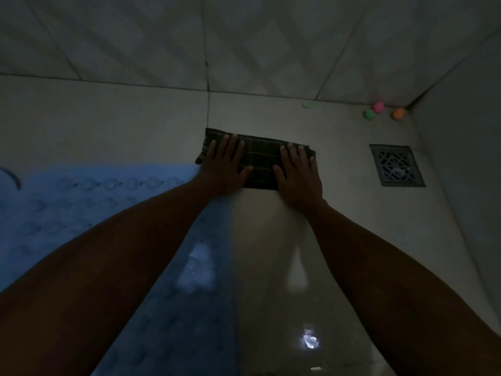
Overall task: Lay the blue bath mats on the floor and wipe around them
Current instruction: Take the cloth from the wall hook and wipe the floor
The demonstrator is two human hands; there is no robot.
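A blue bath mat (89,202) with round bumps lies flat on the pale tiled floor (271,240), filling the left half of the view. Just past its far right corner a folded dark plaid cloth (260,161) lies on the floor. My left hand (223,164) presses flat on the cloth's left end, fingers spread. My right hand (298,172) presses flat on its right end. Both forearms reach forward from the bottom of the view; the left one hides part of the mat.
A square metal floor drain (397,165) is set in the floor right of the cloth. Small coloured objects, pink (377,106), green (369,114) and orange (398,113), sit in the far right corner. Tiled walls (244,42) close the back and right.
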